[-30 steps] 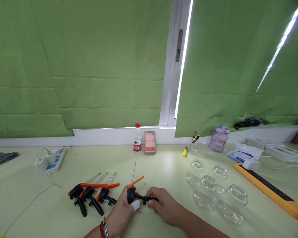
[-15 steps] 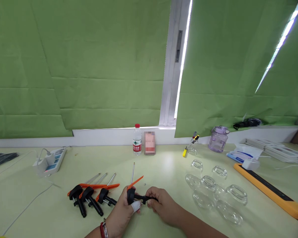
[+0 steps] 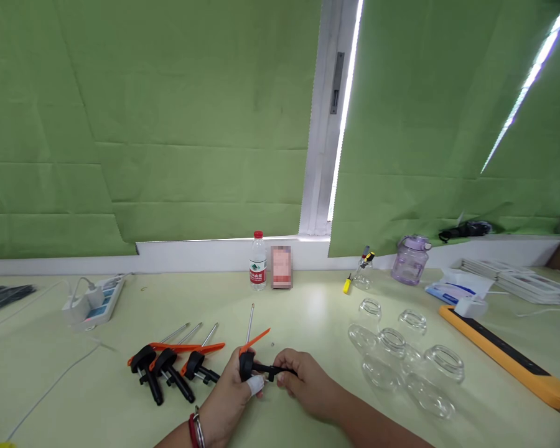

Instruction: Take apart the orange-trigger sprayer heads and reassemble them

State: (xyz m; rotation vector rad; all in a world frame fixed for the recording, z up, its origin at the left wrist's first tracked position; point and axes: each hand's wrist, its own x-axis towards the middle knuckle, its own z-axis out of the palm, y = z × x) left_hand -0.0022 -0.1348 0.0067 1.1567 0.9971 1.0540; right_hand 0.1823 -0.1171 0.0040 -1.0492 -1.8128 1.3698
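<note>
My left hand (image 3: 236, 389), with a white wrap on the thumb, is closed around the black round body of a device (image 3: 246, 366) at the bottom centre. An orange strip and a thin metal rod stick up from this device. My right hand (image 3: 303, 382) pinches a thin black part (image 3: 280, 372) that reaches sideways from the body. Left of my hands lie three similar black devices (image 3: 168, 361) with orange strips (image 3: 186, 349) and metal rods. A tiny round piece (image 3: 272, 344) sits on the table just beyond my hands.
Several clear glass vessels (image 3: 392, 339) stand and lie to the right, beside an orange-and-black bar (image 3: 508, 358). Farther back are a water bottle (image 3: 258, 264), a pixelated box (image 3: 281, 267), a yellow-handled tool (image 3: 347, 285) and a purple jug (image 3: 409, 261). A power strip (image 3: 106, 305) lies left.
The whole view has shifted very slightly. Both hands keep the same hold on the device.
</note>
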